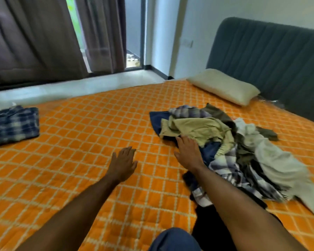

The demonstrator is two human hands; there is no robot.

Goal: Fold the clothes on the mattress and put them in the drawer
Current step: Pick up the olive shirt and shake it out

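pile of clothes (243,153): a messy heap on the right side of the mattress (80,169). It runs long from 11 o'clock, far from the person, to 5 o'clock, near them.

tan garment (194,127): it lies on top of the pile at the far end, with a dark blue piece under it.

right hand (188,151): it lies flat on the near left edge of the pile. The fingers are straight and close together. The fingertips touch the tan garment. It does not pinch or grab anything yet.

left hand (122,163): it is over bare mattress, fingers straight and a little spread, holding nothing. I cannot tell if it touches the mattress.

which way: from the right hand the tan garment is at 12 to 1 o'clock, right at the fingertips. From the left hand it is at 2 o'clock and well apart.

nearer hand: the right one, by a lot. I think it takes the tan garment first.

folded plaid piece (13,124): it sits alone at 10 o'clock, far left, well apart from both hands.

pillow (223,86): at 1 o'clock, by the grey headboard (270,60).

drawer: I cannot see it from here.
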